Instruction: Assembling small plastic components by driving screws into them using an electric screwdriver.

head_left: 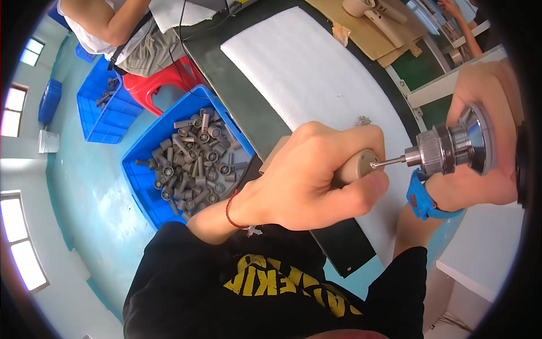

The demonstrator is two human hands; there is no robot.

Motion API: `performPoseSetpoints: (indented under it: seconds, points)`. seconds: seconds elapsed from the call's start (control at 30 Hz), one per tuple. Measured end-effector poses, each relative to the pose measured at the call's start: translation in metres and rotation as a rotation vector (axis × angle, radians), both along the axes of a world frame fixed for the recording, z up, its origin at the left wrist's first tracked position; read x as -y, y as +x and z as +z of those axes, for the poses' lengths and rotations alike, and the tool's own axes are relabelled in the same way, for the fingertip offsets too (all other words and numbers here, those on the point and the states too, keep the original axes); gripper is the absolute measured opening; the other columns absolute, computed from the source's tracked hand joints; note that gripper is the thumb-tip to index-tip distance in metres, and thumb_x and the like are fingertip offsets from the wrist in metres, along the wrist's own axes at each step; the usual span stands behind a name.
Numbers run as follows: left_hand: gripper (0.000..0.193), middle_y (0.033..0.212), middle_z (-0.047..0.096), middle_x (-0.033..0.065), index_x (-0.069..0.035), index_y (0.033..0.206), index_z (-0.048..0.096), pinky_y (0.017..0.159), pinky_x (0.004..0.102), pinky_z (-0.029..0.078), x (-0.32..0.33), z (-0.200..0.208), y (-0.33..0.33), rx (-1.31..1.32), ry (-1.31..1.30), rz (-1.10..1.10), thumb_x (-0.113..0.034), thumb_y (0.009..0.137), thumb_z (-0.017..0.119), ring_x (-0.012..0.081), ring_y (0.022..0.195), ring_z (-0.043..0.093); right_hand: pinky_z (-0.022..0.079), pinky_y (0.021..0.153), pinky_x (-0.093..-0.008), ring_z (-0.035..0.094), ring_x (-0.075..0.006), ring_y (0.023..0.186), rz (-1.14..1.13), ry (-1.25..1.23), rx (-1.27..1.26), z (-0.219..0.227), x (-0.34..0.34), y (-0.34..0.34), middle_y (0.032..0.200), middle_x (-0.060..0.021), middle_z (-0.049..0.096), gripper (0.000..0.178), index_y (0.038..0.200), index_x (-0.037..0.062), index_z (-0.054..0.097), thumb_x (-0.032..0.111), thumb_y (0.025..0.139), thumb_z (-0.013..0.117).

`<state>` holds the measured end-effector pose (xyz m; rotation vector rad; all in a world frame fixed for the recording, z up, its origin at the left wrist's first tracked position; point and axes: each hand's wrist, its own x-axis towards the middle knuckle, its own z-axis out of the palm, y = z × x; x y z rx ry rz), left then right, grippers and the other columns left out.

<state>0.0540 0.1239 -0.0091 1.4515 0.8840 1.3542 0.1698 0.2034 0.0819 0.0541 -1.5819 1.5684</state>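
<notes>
My left hand (pixel 316 175) is closed around a beige-grey plastic housing (pixel 355 168), its round end turned to the right. In my right hand (pixel 491 124) is an electric screwdriver (pixel 443 148) with a silver knurled collar, its body partly hidden by the fingers. The thin bit points left and meets a small screw (pixel 374 165) at the end of the housing. Just beyond my left hand, a little heap of screws (pixel 363 120) lies on a white foam sheet (pixel 305 68).
Left of the dark green workbench (pixel 220 68) stands a blue bin (pixel 144 198) full of grey T-shaped plastic parts (pixel 197 152). Another blue bin (pixel 107 121) is farther left. A person sits on a red stool (pixel 147 87). Beige housings (pixel 384 25) lie on cardboard (pixel 339 14).
</notes>
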Motion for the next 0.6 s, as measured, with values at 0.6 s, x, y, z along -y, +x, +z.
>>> performPoseSetpoints:
  seconds: [0.6]
  points:
    - [0.019,0.059,0.054,0.0026,0.003,0.086,0.058,0.046,0.0247,0.039,0.003,-0.01,-0.009,-0.089,0.118,-0.058,-0.016,0.081,0.059,0.0113,0.048,0.05,0.04,0.054,-0.0241,0.048,-0.0107,0.052,0.15,-0.063,-0.028,-0.006,-0.003,-0.005,0.061,-0.0015,0.048,0.019,0.089,0.005,0.05,0.023,0.093,0.045]
